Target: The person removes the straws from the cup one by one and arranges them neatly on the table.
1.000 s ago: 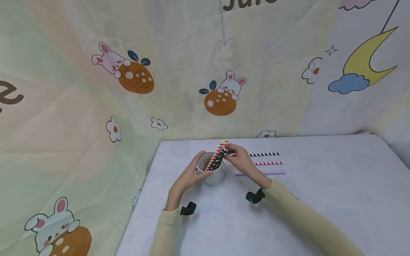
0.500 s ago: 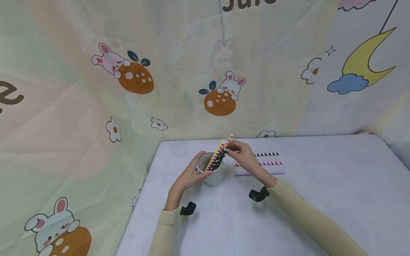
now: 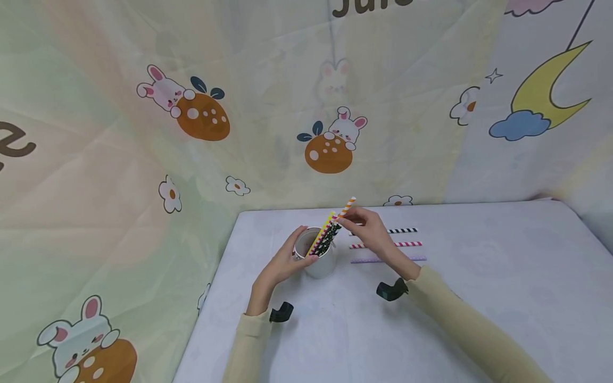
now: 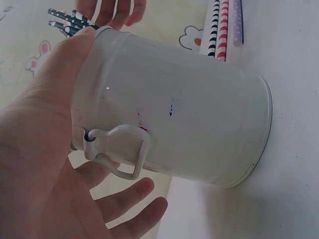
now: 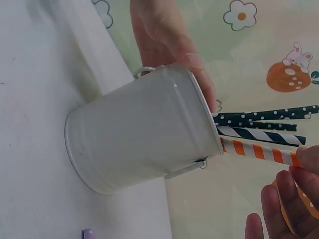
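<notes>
A white metal bucket (image 3: 321, 267) with small side handles stands on the table, holding several patterned paper straws. My left hand (image 3: 283, 259) grips its rim, the thumb (image 4: 75, 47) along the near side and the fingers round the far side. Between thumb and fingertips, my right hand (image 3: 367, 230) pinches an orange-and-white striped straw (image 5: 256, 151), whose lower end is hidden inside the bucket. Black straws with white dots (image 5: 271, 114) and a black-and-white striped one (image 5: 264, 135) lean against the rim beside it. In the head view a yellow straw (image 3: 325, 224) also shows.
Three straws lie side by side on the white table (image 3: 479, 298), right of the bucket: black-and-white striped (image 3: 404, 231), red-and-white striped (image 3: 408, 244) and purple (image 3: 364, 261). A printed cloth backdrop (image 3: 268, 106) hangs behind the table.
My right hand has moved right and slightly up, drawing the orange-and-white straw farther out of the bucket. My left hand and the bucket have stayed where they were.
</notes>
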Motion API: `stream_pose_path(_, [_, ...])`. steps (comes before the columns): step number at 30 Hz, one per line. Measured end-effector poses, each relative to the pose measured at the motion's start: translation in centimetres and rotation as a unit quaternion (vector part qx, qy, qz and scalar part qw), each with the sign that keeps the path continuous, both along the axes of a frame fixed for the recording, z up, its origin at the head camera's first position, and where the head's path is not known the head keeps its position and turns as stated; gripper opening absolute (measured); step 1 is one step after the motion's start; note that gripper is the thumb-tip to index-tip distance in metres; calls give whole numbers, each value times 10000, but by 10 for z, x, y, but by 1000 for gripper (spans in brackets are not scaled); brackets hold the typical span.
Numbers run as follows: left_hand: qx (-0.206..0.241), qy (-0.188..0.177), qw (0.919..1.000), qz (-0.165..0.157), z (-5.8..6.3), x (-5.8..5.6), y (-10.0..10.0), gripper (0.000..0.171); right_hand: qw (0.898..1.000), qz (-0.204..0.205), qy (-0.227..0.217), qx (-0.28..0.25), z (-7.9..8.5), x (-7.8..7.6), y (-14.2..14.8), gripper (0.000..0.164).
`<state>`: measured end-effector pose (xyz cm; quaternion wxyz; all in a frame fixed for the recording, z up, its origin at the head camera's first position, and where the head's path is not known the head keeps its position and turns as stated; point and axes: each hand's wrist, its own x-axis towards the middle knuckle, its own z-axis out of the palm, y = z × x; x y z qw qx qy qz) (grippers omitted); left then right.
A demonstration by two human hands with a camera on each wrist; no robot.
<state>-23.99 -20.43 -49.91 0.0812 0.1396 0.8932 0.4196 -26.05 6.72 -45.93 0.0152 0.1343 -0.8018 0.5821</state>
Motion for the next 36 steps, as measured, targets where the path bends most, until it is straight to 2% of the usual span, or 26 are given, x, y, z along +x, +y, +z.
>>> stream_pose_path(8, [60,27,10000,-5,0,1,0,91,9999,-121,36,-98,2,0,11,33])
stream_pose_path(15, [88,64,9999,-33,0,1,0,90,9987,-215,-103,-458,6,0,20,36])
stream_pose_path(23, [47,-38,10000,39,-1,2,0,91,9975,-329,-121,-610,6,2,26,40])
stream_pose_path(30, [55,-7,10000,18,0,2,1,91,9957,-542,-8,-746,7,5,37,40])
stream_pose_path(36, [85,-18,10000,3,1,3,1,91,9932,-584,281,-971,14,6,47,36])
